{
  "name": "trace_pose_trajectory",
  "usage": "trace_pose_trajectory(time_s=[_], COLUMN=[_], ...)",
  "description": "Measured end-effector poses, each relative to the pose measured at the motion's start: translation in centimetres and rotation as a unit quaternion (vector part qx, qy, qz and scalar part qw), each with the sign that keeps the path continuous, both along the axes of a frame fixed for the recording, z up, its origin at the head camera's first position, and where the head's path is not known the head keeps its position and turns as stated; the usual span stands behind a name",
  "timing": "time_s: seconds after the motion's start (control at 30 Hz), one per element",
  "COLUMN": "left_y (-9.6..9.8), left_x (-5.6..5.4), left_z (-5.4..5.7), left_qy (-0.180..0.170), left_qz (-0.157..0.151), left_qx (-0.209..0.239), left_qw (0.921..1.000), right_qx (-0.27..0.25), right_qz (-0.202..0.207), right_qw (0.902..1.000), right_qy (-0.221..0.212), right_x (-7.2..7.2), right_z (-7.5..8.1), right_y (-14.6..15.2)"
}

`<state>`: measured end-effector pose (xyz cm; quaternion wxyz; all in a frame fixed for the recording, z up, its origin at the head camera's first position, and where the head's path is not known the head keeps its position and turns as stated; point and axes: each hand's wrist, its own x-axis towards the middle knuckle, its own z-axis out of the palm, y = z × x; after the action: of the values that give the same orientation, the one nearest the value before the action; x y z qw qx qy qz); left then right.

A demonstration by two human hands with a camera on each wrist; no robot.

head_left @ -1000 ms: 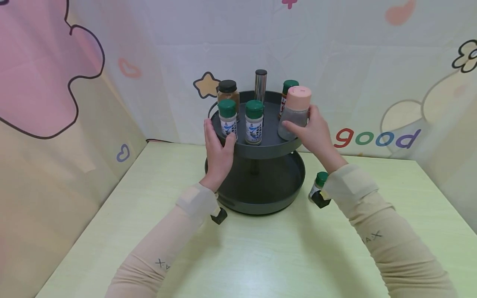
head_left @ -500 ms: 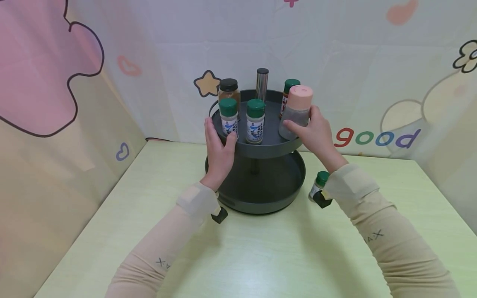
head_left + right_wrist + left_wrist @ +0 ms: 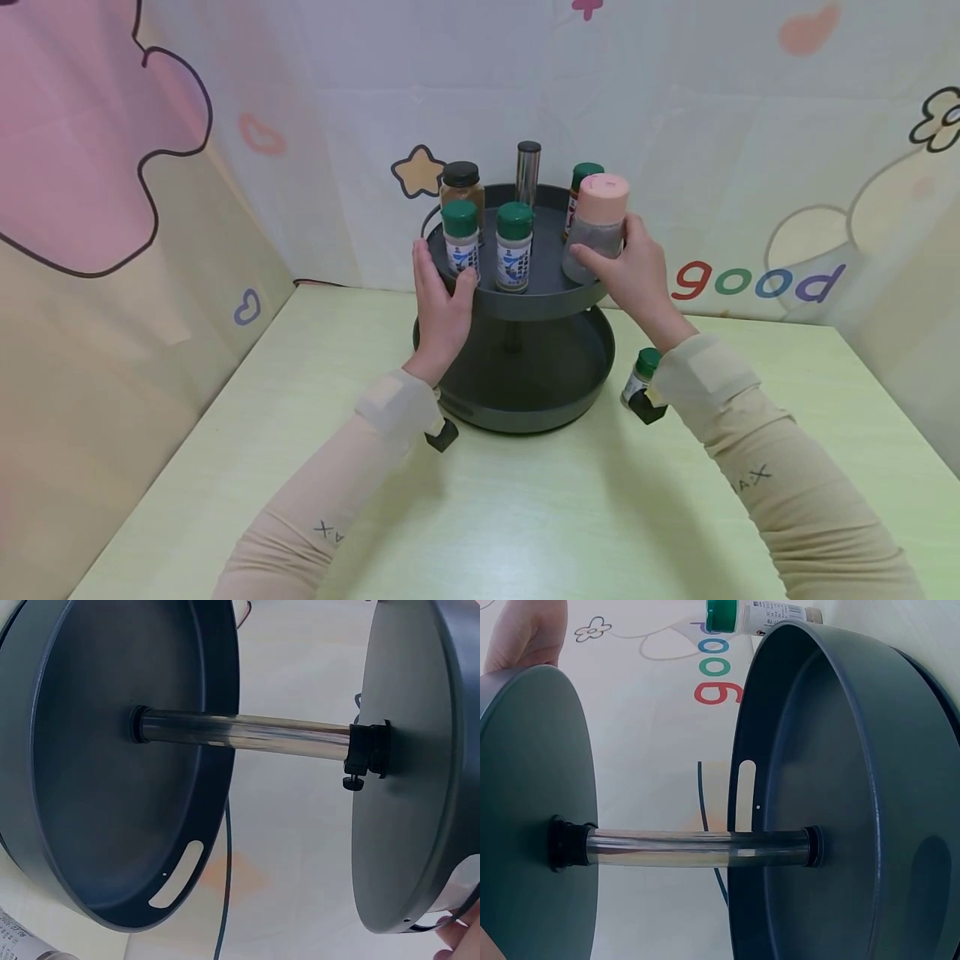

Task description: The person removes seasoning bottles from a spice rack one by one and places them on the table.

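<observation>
A dark grey two-tier spice rack (image 3: pixel 540 307) stands on the table, its tiers joined by a metal post (image 3: pixel 667 847). At the upper tier's left side, my left hand (image 3: pixel 441 321) grips the tray, with straight fingers along its outside and the thumb over the rim. My right hand (image 3: pixel 641 271) holds a grey clear bottle with a pink lid (image 3: pixel 592 229) on the tier's right, its thumb across the bottle's front. Two green-capped shakers (image 3: pixel 513 254) stand at the tier's front. Behind are a black-lidded jar (image 3: pixel 461 187) and another green-capped shaker (image 3: pixel 583 175).
One more green-capped shaker (image 3: pixel 643 367) stands on the table (image 3: pixel 525 517) to the right of the rack, partly hidden by the black wrist camera (image 3: pixel 647 406). A printed cloth (image 3: pixel 337 150) hangs close behind. The rack's lower tier (image 3: pixel 517 383) lies below my hands.
</observation>
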<state>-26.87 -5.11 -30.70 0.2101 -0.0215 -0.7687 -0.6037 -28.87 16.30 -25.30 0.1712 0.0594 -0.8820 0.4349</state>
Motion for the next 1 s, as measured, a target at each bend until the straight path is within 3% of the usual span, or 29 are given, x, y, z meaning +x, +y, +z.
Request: trace_pose_trajectory(time_s=[1.0], left_y=[-0.04], left_x=[0.21], left_z=[0.2], left_qy=[-0.009], left_qz=[-0.002], left_qx=[-0.002], left_qw=[1.0], right_qx=[-0.039], right_qz=[0.015], right_qw=[0.9961], right_qy=[0.078], right_x=[0.12], right_z=[-0.04], right_y=[-0.39])
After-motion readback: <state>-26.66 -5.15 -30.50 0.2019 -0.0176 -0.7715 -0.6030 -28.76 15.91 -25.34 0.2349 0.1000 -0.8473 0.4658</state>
